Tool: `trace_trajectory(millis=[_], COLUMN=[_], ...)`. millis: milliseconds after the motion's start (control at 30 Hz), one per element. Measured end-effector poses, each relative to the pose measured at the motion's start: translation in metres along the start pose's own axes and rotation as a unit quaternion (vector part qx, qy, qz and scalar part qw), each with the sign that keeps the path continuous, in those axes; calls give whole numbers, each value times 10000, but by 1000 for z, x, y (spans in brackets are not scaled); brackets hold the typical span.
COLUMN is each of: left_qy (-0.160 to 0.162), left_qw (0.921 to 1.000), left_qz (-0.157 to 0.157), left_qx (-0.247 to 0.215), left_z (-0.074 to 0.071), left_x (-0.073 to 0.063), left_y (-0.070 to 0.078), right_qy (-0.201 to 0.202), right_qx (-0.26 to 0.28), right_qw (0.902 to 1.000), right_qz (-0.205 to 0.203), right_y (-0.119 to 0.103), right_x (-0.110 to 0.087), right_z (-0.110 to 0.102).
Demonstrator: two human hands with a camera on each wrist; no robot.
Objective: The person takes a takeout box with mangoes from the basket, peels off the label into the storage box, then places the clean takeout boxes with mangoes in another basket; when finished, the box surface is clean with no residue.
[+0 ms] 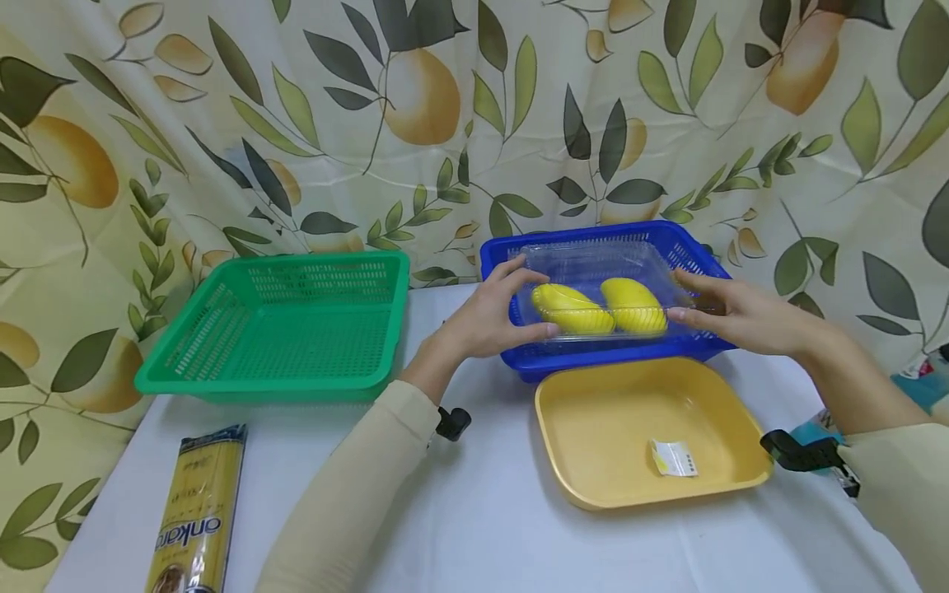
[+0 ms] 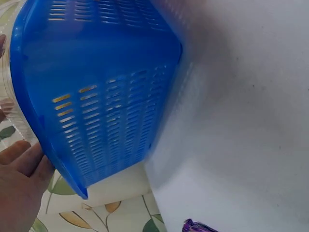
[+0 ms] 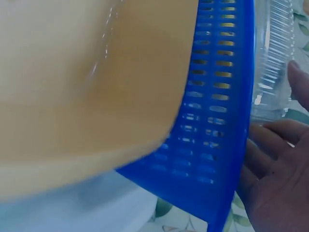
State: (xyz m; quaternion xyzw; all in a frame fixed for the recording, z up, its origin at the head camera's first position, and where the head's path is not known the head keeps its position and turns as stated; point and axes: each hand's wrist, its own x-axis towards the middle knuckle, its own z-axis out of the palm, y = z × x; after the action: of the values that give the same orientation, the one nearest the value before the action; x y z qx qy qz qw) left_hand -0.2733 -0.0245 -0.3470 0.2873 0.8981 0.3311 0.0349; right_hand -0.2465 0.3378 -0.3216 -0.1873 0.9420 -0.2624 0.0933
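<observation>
Both hands hold a clear plastic container by its two ends, at the blue basket. Two yellow mangoes show through the clear plastic, side by side. At the container's left end, my left hand has its thumb in front and fingers behind. My right hand grips the right end the same way. In the left wrist view, the left hand's fingers lie right at the basket's rim. The right wrist view shows the container above the rim, with yellow visible through the basket's slots.
A green basket stands on the left. In front of the blue basket, a yellow tray holds a small white packet. A yellow pasta package lies at the front left. Behind the table hangs a patterned curtain.
</observation>
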Motion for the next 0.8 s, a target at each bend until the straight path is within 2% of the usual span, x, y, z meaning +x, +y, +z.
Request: trace_trajectory(millis=[233, 400, 600, 800], left_qy=[-275, -382, -500, -829], left_qw=[9973, 9935, 9908, 9823], left_qz=[-106, -254, -276, -447], left_qx=[668, 1038, 1229, 1616], left_z=[8, 12, 13, 13], left_x=[6, 6, 8, 9], left_y=[5, 5, 7, 7], right_qy=[-345, -403, -474, -436], right_qx=[116, 51, -86, -255], right_qw=[9992, 9988, 9978, 9980], right_qz=[193, 272, 451, 387], right_y=[9, 9, 8, 8], right_x=[5, 8, 12, 14], right_z=[4, 7, 8, 10])
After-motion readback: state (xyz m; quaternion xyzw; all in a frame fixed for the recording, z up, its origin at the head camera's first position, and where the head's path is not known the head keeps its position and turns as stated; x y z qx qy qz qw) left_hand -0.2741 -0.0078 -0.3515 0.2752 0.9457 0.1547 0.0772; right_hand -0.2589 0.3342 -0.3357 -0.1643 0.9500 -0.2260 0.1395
